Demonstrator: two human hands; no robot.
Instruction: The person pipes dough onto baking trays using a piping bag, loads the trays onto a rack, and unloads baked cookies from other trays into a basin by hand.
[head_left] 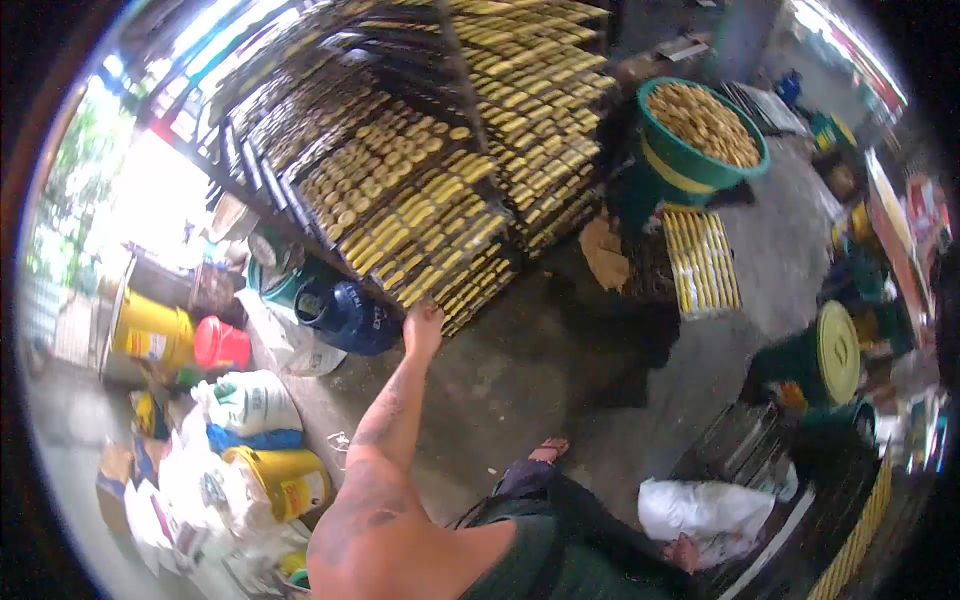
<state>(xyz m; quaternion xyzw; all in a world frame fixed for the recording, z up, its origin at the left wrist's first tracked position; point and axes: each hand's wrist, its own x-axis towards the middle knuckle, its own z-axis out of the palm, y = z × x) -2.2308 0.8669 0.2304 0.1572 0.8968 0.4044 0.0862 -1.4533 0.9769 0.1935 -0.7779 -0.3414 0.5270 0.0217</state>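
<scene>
My left hand (424, 326) reaches forward to the lower front edge of a tall rack (465, 90) stacked with trays. Its fingers are closed at the end of a tray (425, 275) that bears rows of yellow strips; trays with round pieces lie above it. Just left of this hand stands a dark blue gas cylinder (355, 318). My right hand (682, 553) hangs low at the lower right, beside a white sack (705, 510); its fingers are too small and dark to make out.
A green tub (690, 178) heaped with golden pieces stands at the upper right, with a tray of yellow strips (702, 262) below it. Yellow buckets (150, 332), a red pail (221, 344) and sacks (250, 402) line the left. A lidded green bin (838, 352) stands right.
</scene>
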